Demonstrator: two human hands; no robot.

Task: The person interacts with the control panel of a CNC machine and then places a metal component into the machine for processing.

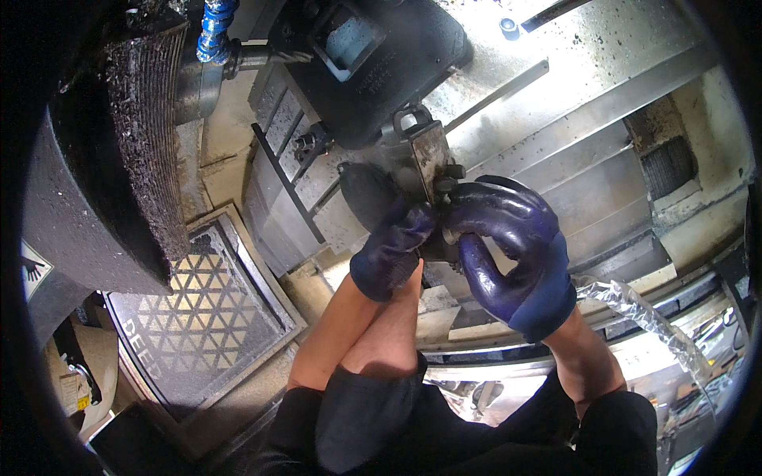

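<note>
A worn metal block (431, 163) with a ring-shaped lug on top and bolt-like studs on its side stands in front of me. My left hand (395, 247), in a dark purple-blue coated glove, is closed against its lower left side; what lies in its fingers is hidden. From the right, my right hand (516, 242) in a matching glove curls thumb and fingers into a ring. Its fingertips close at the block's lower right side, on a part too dark to make out. A dark rounded shape (367, 196) sits just above my left glove; its kind is unclear.
A black plate with a square window (389, 83) lies beyond the block. At upper left are a drill bit (290, 57), a blue-wrapped hose (214, 36) and a chip-covered ribbed cover (147, 135). A patterned panel (198, 309) is at left, a foil-wrapped hose (643, 309) at right.
</note>
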